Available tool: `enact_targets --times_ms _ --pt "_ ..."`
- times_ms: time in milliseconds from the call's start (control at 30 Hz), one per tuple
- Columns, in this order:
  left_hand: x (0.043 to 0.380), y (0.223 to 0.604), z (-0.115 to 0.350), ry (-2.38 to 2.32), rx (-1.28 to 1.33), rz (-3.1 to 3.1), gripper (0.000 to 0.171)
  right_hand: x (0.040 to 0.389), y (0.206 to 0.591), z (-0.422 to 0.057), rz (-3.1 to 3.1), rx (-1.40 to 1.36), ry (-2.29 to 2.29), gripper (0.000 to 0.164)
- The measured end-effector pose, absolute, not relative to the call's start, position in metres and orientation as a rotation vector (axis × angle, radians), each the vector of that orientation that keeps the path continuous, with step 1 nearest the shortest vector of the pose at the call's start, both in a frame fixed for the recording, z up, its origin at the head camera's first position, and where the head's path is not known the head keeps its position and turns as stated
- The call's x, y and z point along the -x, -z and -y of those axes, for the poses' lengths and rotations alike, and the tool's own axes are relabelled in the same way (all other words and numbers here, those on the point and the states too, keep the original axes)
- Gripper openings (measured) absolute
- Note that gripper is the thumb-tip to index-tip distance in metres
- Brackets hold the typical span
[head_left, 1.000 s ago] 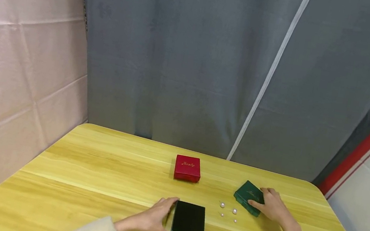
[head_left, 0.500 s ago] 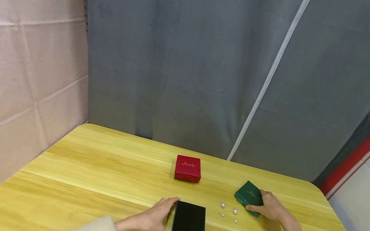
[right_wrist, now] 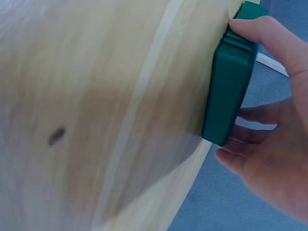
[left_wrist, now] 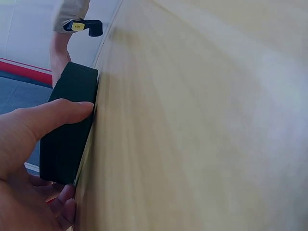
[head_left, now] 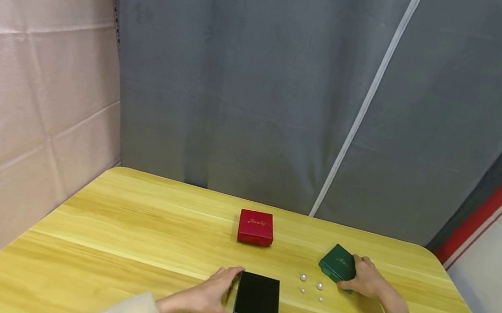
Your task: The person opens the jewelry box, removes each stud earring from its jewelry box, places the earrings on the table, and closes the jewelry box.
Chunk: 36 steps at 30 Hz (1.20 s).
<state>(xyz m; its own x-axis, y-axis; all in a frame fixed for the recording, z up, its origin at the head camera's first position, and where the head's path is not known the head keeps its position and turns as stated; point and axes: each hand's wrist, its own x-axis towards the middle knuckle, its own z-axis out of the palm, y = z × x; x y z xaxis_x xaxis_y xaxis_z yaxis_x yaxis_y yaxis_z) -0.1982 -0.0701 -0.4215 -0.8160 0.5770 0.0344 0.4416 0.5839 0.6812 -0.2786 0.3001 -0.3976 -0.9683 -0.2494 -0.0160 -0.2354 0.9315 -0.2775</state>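
My left hand point(head_left: 210, 295) holds a dark square box point(head_left: 257, 301) by its left side, thumb at the near corner and fingertips at the far one. Its top is black and its sides dark green. In the left wrist view the thumb lies along the side of that box point(left_wrist: 72, 130). My right hand point(head_left: 371, 280) grips a green jewelry box point(head_left: 337, 262) with gold lettering, which stands turned at an angle on the table. The right wrist view has the thumb on one side of the green box point(right_wrist: 228, 91) and fingers on the other.
Several pearl stud earrings, among them a larger pearl point(head_left: 320, 286) and a smaller pearl point(head_left: 303, 291), lie between the two boxes on the wooden table point(head_left: 148, 227). Farther back sits a red jewelry box point(head_left: 256, 228). A grey curtain point(head_left: 243, 79) hangs behind the table.
My right thumb has slid from the top of the green jewelry box down to its near edge. The left hand and the dark box stay put.
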Motion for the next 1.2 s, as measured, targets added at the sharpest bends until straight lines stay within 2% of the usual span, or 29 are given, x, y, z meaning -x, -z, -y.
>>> enact_targets --times_ms 967,1200 --pt "0.1979 0.4194 0.0708 -1.051 -0.854 -2.603 0.098 0.2776 0.3991 -0.3021 -3.118 0.372 0.407 0.095" --pt "0.1986 0.4207 0.0706 -1.053 -0.846 -2.607 0.099 0.2712 0.3933 -0.2956 -3.169 0.441 0.434 0.093"
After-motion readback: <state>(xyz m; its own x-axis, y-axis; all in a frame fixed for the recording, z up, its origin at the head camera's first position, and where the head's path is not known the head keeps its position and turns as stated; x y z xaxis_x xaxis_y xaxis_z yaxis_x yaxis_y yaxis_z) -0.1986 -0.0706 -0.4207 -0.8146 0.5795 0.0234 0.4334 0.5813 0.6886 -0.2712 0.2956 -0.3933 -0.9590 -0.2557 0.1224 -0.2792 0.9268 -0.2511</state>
